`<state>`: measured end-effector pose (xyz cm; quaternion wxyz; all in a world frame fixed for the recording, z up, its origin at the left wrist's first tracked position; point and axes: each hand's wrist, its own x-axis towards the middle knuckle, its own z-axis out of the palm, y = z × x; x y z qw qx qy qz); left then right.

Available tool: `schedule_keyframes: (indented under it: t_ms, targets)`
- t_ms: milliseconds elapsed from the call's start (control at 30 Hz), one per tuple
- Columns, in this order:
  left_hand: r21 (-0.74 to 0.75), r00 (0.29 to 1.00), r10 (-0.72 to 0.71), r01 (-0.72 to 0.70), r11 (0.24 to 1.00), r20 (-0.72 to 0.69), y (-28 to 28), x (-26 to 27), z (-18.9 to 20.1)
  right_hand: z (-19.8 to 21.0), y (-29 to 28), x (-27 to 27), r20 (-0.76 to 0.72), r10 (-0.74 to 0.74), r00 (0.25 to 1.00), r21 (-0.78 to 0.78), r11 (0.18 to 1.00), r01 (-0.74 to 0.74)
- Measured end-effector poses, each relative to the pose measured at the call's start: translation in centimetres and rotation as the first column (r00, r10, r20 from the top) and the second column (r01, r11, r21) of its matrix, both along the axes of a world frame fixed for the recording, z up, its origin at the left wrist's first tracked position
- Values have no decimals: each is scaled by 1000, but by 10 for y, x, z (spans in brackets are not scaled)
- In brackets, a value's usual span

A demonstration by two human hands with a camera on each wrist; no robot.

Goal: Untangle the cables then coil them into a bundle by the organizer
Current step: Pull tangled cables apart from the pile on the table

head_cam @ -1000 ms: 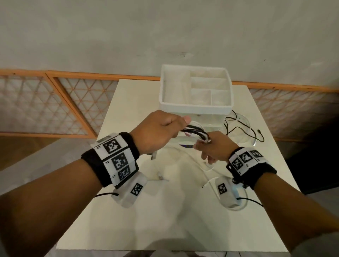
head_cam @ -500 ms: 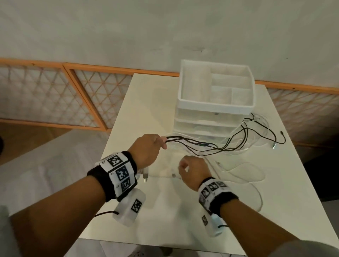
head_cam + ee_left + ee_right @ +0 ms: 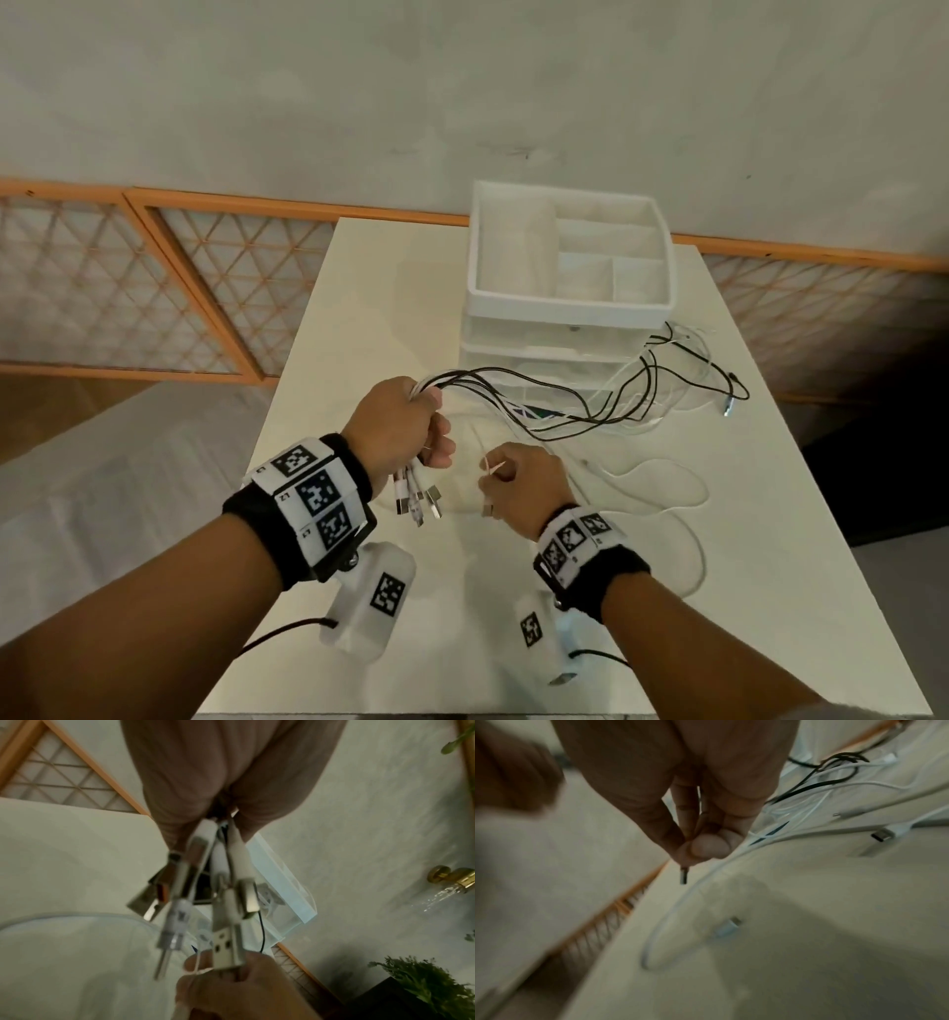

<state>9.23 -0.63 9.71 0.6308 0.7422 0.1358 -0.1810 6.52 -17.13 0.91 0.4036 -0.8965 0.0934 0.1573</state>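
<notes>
**Hands gather plug ends while cable runs lie loose by the organizer**

Hands are both occupied above the near half of the bench point(image 3: 328, 329). At the left, the left hand point(image 3: 398, 429) is clenched round a bunch of black and white cables point(image 3: 544, 401), with their USB plugs point(image 3: 418, 501) hanging down out of the fist. Just to its right, the right hand point(image 3: 518, 483) pinches the end of a single white cable point(image 3: 642, 506) between thumb and fingertips point(image 3: 709, 846); a small dark connector tip point(image 3: 683, 876) sticks out below the pinch.

From the left fist the cables run rightward and away across the bench, their long axis pointing towards the white organizer point(image 3: 570, 308), and their far ends are draped beside its right corner. Loops of white cable are spread on the bench right of the right hand.

The cables are judged to be light, limp and springy, so loops are likely to slip or snag. A hold just behind the rigid plugs is judged best, with the slack drawn through the other hand. Coiling is not yet begun.
</notes>
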Motion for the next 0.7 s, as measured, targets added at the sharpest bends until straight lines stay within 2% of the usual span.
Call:
schedule_keyframes:
  t_ms: [33, 100, 167, 233, 333, 467, 567, 633, 700]
  targets:
    - [-33, 1000, 6, -7, 999, -16, -4, 0, 2, 14, -4, -8, 11, -73, 997, 182, 981, 70]
    - [-63, 999, -18, 16, 998, -34, -13, 0, 7, 43, -9, -22, 44, -184, 982, 467, 873, 143]
    - [-66, 996, -80, 77, 995, -40, -23, -1, 10, 65, -11, -30, 101, -232, 967, 595, 793, 128]
    - [-44, 987, -157, 156, 987, -24, -33, -1, 15, 76, -10, -33, 156, -247, 957, 622, 777, 99]
    - [104, 954, -295, 289, 952, 50, -47, -2, 22, 83, -8, -38, 211, -227, 951, 564, 822, 71]
    - [319, 914, -397, 352, 880, 87, -58, -2, 29, 88, -13, -43, 309, -133, 942, 427, 904, -12]
    - [358, 920, -374, 313, 880, 114, -64, -3, 35, 89, -17, -46, 442, 11, 897, 200, 974, -110]
    - [360, 929, -348, 286, 888, 123, -65, -3, 36, 87, -14, -46, 499, 97, 861, 66, 987, -149]
    - [354, 931, -343, 281, 892, 124, -67, -4, 34, 88, -14, -49, 559, 137, 818, -2, 986, -164]
